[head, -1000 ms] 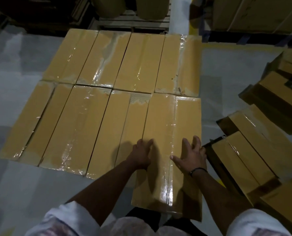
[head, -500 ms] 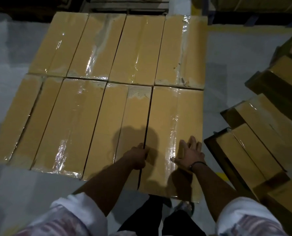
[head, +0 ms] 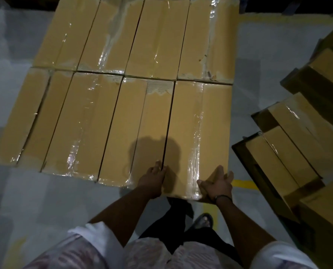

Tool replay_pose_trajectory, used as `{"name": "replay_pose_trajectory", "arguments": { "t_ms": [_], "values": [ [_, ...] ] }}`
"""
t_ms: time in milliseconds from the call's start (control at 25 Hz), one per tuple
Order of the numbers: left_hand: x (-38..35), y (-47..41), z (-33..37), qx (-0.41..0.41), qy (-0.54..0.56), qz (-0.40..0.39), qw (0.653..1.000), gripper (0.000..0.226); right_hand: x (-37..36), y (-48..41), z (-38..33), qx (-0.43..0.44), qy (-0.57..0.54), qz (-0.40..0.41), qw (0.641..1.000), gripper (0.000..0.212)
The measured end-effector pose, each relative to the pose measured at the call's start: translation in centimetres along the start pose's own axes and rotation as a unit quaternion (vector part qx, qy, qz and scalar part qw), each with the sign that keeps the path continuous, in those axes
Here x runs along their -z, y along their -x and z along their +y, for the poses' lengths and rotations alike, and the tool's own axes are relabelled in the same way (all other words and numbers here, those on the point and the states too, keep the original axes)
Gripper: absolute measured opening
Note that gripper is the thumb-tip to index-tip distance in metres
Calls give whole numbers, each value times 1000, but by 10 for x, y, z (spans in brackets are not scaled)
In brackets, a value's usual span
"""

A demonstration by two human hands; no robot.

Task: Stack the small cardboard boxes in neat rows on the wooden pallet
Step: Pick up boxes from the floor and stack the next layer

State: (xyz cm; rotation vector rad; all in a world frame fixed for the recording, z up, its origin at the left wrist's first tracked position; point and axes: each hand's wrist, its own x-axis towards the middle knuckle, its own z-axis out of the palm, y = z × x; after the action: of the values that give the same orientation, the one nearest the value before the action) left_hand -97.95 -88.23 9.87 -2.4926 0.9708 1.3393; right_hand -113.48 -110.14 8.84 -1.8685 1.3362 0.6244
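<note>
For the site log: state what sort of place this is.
Probably a warehouse or stockroom: rows of long tan tape-sealed cardboard boxes laid side by side, a loose heap of similar boxes on the right, and a bare grey floor marked with a yellow painted line.

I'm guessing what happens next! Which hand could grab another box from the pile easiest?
Probably the right hand, at the placed box's near right corner, on the side where the loose boxes lie. The left hand rests at the seam, farther from them.
</note>
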Motion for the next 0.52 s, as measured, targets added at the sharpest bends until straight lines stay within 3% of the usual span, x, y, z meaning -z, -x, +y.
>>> {"name": "replay_pose_trajectory", "arguments": {
  "t_ms": [160,520],
  "values": [
    [-13,16,4,-6,13,-9,1000,97,-1,8,10,-12,-80,-72,994,134],
    [-43,32,7,-7,14,-18,1000,96,8,7,22,36,-71,-110,991,120]
  ]
}}
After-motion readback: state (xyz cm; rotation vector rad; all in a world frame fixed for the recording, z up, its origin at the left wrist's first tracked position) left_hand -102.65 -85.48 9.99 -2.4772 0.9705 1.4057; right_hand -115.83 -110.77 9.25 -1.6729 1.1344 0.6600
